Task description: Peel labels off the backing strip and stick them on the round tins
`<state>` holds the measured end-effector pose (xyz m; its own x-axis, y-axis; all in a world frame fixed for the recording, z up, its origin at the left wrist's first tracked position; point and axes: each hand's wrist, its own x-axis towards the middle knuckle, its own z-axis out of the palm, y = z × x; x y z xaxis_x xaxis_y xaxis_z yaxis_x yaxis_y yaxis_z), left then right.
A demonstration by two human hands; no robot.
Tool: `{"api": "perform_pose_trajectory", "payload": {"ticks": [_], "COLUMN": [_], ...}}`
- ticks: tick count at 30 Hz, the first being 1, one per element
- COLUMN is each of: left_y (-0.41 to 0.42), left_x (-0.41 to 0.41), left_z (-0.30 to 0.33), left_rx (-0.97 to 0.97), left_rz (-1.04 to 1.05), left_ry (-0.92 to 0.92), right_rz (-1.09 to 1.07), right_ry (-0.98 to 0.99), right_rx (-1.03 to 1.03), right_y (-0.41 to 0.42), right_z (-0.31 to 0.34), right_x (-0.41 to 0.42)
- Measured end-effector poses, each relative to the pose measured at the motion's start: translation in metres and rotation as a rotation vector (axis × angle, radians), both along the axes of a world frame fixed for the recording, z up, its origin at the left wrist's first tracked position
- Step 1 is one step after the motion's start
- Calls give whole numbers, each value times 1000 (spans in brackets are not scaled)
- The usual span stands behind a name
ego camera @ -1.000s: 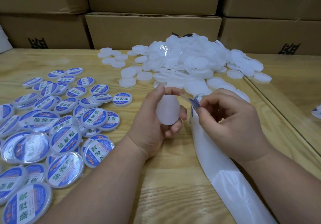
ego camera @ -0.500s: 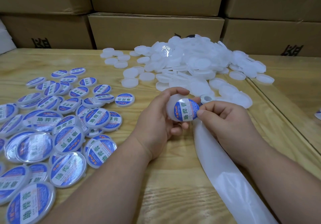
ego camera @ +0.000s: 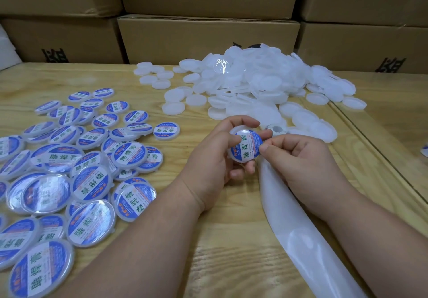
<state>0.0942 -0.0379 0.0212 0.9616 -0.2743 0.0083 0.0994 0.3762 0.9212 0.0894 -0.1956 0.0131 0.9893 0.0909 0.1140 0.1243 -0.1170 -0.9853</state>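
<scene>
My left hand (ego camera: 212,159) grips a white round tin (ego camera: 246,146) by its rim, thumb lying on its face. A blue and white label (ego camera: 248,148) now covers that face. My right hand (ego camera: 301,161) sits just right of it, thumb and curled fingers touching the tin's right edge. The white backing strip (ego camera: 298,233) runs from under my right hand toward the lower right, with the label roll's core (ego camera: 276,128) showing just behind the hands.
Several labelled tins (ego camera: 92,182) lie spread over the left of the wooden table (ego camera: 222,240). A heap of plain white tins (ego camera: 254,84) sits behind the hands. Cardboard boxes (ego camera: 208,38) wall the back. A table seam (ego camera: 375,145) runs at right.
A second ago the tin was bare while my right hand peeled a label off the strip. The label then went onto the tin, and my fingers now rest at its edge.
</scene>
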Motion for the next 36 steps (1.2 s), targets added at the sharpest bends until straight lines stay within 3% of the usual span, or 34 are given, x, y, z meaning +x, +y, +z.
{"api": "perform_pose_trajectory", "payload": {"ticks": [22, 30, 36], "left_y": [0, 0, 4], "left_x": [2, 6, 7], "left_z": [-4, -6, -14], "left_rx": [5, 30, 63], "left_rz": [-4, 158, 245], "left_ry": [-27, -35, -110], "right_rz": [-7, 11, -50], "right_ry": [-51, -124, -65], "right_rx": [-3, 41, 76], "right_y": [-2, -1, -4], "right_z": [-4, -5, -2], "right_x": [3, 1, 1]}}
